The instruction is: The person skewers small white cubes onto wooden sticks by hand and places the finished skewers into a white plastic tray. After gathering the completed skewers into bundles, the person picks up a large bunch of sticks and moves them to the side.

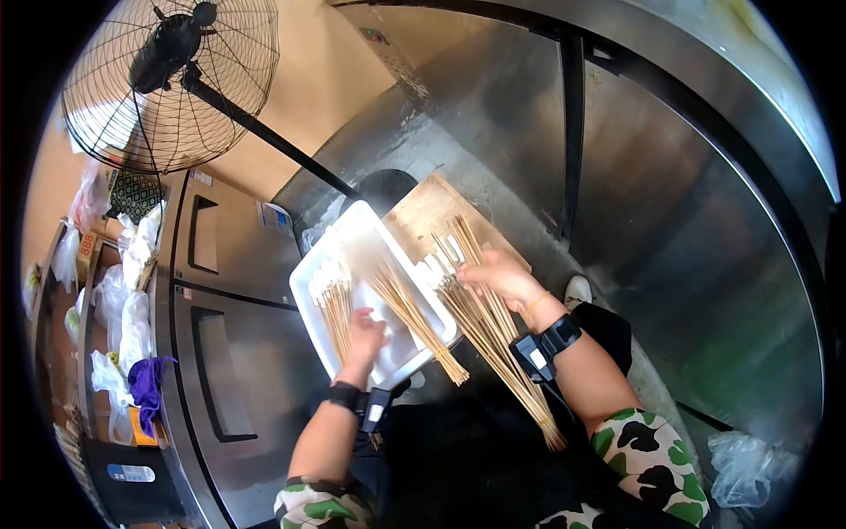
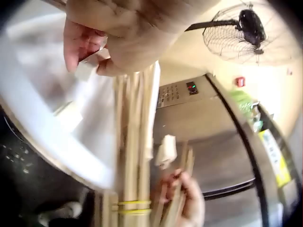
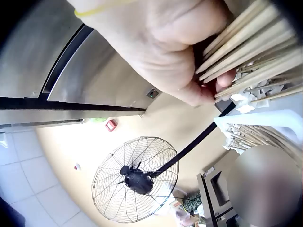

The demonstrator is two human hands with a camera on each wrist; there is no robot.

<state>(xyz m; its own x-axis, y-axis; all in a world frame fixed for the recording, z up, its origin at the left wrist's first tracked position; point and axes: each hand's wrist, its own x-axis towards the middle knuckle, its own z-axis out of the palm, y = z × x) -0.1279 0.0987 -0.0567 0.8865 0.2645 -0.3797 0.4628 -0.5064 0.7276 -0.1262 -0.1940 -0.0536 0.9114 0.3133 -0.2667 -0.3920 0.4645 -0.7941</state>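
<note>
In the left wrist view my left hand [image 2: 137, 33] pinches a small white piece [image 2: 85, 70] between thumb and fingers, above the white tray [image 2: 102, 165]. My right hand [image 1: 504, 279] grips thin wooden sticks [image 3: 246, 40] beside the tray's right edge. Near it, several sticks [image 1: 480, 331] bear white pieces at their upper ends and run down toward the lap. Inside the tray [image 1: 304, 284] lie stick bundles [image 1: 410, 313], the left one with white pieces at its tips. A yellow band [image 2: 135, 206] circles one bundle. Another white piece [image 2: 166, 151] shows above my right hand's fingers.
A wooden board [image 1: 423, 207] lies beyond the sticks, beside the tray. A black standing fan [image 1: 167, 53] rises at the upper left. Steel cabinets [image 1: 238, 353] stand left and right. Shelves at the far left hold plastic bags [image 1: 137, 326] and a purple cloth [image 1: 150, 383].
</note>
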